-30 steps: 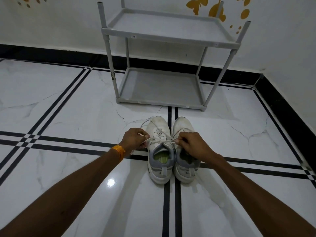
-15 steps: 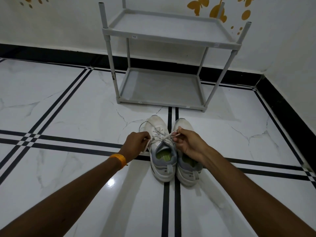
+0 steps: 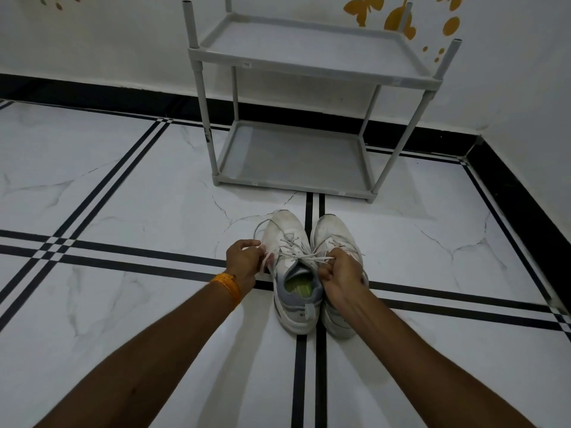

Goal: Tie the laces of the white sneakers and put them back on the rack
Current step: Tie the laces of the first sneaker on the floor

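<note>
Two white sneakers stand side by side on the floor, toes pointing away from me. The left sneaker [image 3: 289, 242] has a grey collar and green insole. Its white lace [image 3: 304, 257] runs taut across the tongue between both hands. My left hand [image 3: 244, 262] pinches one lace end just left of that shoe. My right hand [image 3: 341, 276] pinches the other end and covers much of the right sneaker [image 3: 332, 231]. The grey two-shelf rack [image 3: 309, 72] stands empty beyond the shoes, against the wall.
White marble floor [image 3: 139, 186] with black stripe lines surrounds the shoes. A black skirting [image 3: 92, 94] runs along the wall behind the rack, and the right-hand wall [image 3: 540, 125] closes the corner. Open floor lies between shoes and rack.
Both hands have shifted slightly while holding the left sneaker's lace: the left hand eased outward, the right hand dropped nearer the shoe collar. The sneakers stayed in place.
</note>
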